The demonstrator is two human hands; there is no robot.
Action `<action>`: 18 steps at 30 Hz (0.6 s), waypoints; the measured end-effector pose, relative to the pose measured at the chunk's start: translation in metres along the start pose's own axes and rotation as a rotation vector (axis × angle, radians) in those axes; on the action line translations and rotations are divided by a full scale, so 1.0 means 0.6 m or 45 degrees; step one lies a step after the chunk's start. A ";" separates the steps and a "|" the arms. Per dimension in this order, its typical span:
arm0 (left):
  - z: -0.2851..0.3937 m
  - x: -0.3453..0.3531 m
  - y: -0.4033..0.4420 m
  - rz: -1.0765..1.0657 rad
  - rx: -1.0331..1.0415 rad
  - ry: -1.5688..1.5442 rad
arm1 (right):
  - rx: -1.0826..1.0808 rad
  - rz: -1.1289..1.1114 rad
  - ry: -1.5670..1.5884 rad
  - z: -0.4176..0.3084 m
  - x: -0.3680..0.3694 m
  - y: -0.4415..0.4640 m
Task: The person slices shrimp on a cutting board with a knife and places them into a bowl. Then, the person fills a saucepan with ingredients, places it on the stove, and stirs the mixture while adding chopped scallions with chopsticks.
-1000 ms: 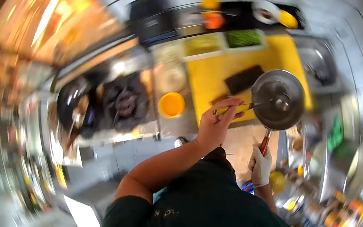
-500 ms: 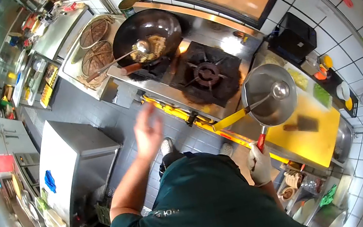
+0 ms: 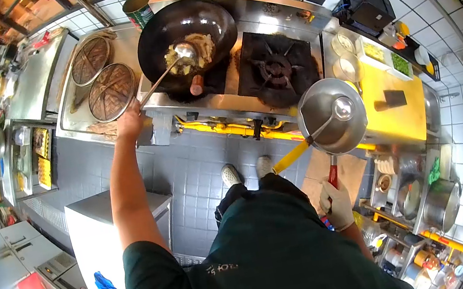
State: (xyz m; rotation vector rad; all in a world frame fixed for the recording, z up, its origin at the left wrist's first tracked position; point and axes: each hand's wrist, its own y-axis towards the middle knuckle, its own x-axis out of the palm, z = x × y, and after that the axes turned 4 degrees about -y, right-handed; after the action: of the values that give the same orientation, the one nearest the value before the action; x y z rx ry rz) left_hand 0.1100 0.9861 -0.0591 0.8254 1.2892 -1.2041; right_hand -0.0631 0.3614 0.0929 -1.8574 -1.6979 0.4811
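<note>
My bare left hand [image 3: 130, 123] is closed around the handle end of a long ladle [image 3: 161, 79]. The ladle's bowl rests among pieces of cooked food [image 3: 203, 47] in a black wok [image 3: 154, 40], whose wooden handle points toward me. The wok sits over the left burner. In a light glove, my right hand [image 3: 336, 205] grips the red handle of a steel saucepan [image 3: 315, 108]. That pan is held up in front of the counter, to the right of the bare burner. A second ladle [image 3: 295, 156] with a yellow handle leans inside it.
Two round wire strainers [image 3: 112, 91] lie on the steel counter left of the wok. A black burner grate [image 3: 277, 68] is at the right. Beyond the saucepan are a yellow cutting board [image 3: 406, 117] with a cleaver [image 3: 393, 98] and trays of chopped vegetables [image 3: 373, 52].
My left hand has gone from open in mid-air, over the floor, forward to the ladle handle and closed on it. My right hand still holds the saucepan. The view has shifted.
</note>
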 end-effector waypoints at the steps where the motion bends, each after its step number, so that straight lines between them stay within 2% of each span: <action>1: 0.003 0.005 -0.007 0.076 0.055 -0.066 | 0.006 0.021 -0.003 0.005 0.002 -0.011; 5: 0.067 -0.011 -0.043 0.393 0.216 -0.273 | 0.004 0.053 -0.005 0.010 0.003 -0.022; 7: 0.104 -0.050 -0.041 0.368 0.257 -0.254 | 0.003 0.039 -0.028 0.016 -0.003 -0.024; 9: 0.146 -0.075 -0.020 0.459 0.374 -0.274 | -0.025 0.015 -0.047 0.021 -0.003 -0.021; 10: 0.161 -0.087 -0.006 0.345 0.366 -0.098 | -0.018 0.016 -0.010 0.026 -0.001 -0.023; 14: 0.179 -0.125 0.022 0.202 0.335 0.346 | -0.026 0.014 0.041 0.034 -0.008 -0.013; 17: 0.159 -0.156 0.001 0.172 0.271 0.404 | -0.027 0.000 0.040 0.038 -0.020 -0.007; 18: 0.146 -0.155 -0.003 0.166 0.234 0.309 | -0.036 -0.006 0.043 0.039 -0.025 -0.005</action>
State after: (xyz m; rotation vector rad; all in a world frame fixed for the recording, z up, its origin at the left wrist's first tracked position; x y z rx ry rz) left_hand 0.1424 0.9197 0.0453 1.2015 1.3081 -1.1550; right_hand -0.0817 0.3505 0.0753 -1.8707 -1.6944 0.4235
